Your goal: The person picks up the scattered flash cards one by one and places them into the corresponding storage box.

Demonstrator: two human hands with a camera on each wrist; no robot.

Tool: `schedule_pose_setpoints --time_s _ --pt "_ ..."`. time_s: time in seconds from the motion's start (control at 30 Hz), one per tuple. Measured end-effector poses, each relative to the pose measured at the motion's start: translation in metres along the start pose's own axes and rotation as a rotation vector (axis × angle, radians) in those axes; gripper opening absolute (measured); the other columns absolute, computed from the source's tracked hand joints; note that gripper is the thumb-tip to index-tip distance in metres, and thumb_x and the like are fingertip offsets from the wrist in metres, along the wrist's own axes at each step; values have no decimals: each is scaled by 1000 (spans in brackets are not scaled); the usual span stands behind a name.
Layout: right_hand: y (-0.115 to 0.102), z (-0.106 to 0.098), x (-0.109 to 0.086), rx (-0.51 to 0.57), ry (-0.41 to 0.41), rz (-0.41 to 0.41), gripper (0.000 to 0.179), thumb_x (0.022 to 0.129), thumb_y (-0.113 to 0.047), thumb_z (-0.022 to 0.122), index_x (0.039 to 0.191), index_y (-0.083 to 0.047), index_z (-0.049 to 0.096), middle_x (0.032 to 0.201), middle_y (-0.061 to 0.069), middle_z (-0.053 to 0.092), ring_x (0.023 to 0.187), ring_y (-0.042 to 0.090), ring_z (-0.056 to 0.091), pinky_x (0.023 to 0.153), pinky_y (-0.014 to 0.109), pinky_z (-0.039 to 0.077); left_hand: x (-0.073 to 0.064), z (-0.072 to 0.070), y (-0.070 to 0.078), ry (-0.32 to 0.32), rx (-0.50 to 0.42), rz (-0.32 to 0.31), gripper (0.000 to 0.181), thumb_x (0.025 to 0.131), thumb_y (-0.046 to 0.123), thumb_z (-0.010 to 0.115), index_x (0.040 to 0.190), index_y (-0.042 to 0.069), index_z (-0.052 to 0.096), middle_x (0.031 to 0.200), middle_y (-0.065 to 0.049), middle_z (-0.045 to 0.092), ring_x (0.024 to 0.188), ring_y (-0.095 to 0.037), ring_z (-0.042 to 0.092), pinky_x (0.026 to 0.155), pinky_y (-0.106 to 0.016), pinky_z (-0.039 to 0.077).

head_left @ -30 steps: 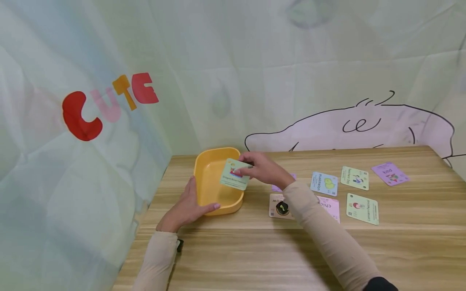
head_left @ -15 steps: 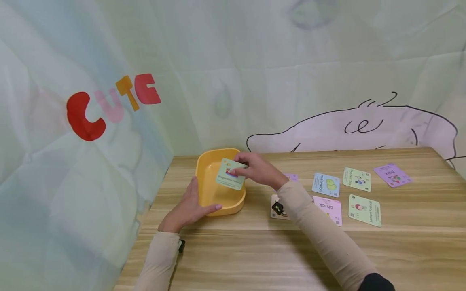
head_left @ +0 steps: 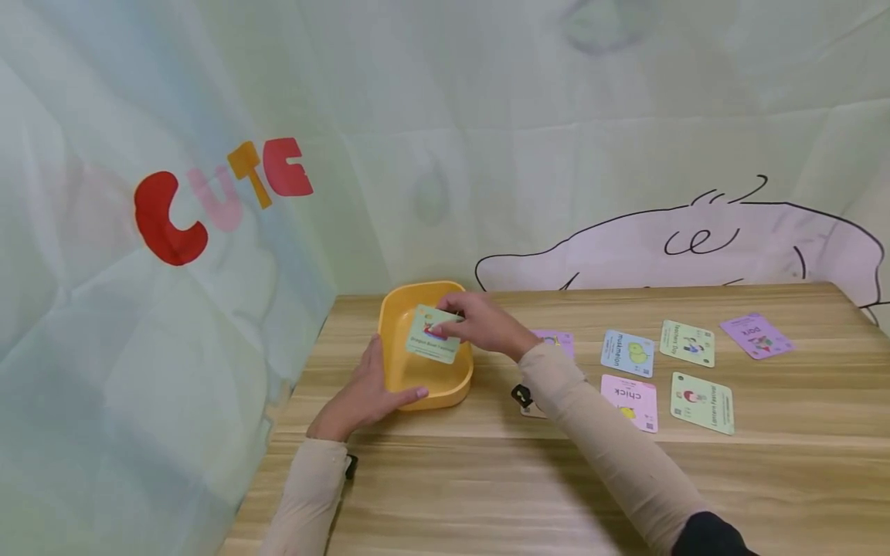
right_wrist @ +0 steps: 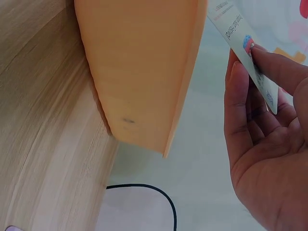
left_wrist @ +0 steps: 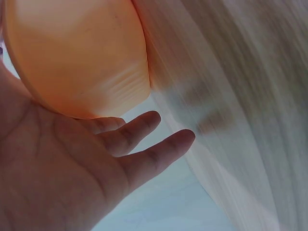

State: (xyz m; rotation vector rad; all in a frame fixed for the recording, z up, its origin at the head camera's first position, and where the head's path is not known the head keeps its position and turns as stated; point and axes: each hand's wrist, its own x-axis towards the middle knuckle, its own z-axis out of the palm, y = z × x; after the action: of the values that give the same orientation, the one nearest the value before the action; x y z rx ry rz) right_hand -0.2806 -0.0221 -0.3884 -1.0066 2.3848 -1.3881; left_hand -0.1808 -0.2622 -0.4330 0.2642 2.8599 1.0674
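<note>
My right hand pinches a pale green card between thumb and fingers. The card carries "Dragon Boat Festival" lettering and a small picture. It is tilted, above the opening of a yellow plastic box. In the right wrist view the card is seen nearly edge-on, above the level of the box's rim. My left hand holds the box's near left corner, thumb at the front rim, fingers along the left outer wall. The left wrist view shows several fingers stretched out beside the box.
On the wooden table lie a muskmelon card, a Teachers' Day card, a park card, a chick card and a Lantern Festival card. The right forearm partly hides two more cards. A printed cloth hangs behind.
My right hand has shifted slightly left with the green card, further over the yellow box. The forearm now uncovers more of the chick card. My left hand stays at the box.
</note>
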Motion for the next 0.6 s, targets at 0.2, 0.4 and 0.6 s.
schedule_pose_setpoints --time_s 0.2,0.4,0.6 --pt "-1 4 6 -34 -6 2 15 92 -23 76 103 -15 69 99 -2 69 86 16 62 68 30 57 1 -1 0 5 1 2 125 78 60 80 161 8 2 164 -16 15 143 -38 32 115 -59 32" --pt "2 11 10 -57 -8 -12 13 92 -21 77 101 -14 69 96 -2 71 83 15 62 67 28 56 2 0 -1 23 -2 43 122 77 59 81 159 6 8 157 -17 26 133 -35 40 112 -55 36" --pt "6 16 11 -67 -25 32 12 93 -20 75 101 -14 69 96 -2 69 85 15 61 69 27 55 1 0 -2 19 -4 32 124 77 60 81 160 6 6 158 -18 24 134 -36 40 112 -56 35"
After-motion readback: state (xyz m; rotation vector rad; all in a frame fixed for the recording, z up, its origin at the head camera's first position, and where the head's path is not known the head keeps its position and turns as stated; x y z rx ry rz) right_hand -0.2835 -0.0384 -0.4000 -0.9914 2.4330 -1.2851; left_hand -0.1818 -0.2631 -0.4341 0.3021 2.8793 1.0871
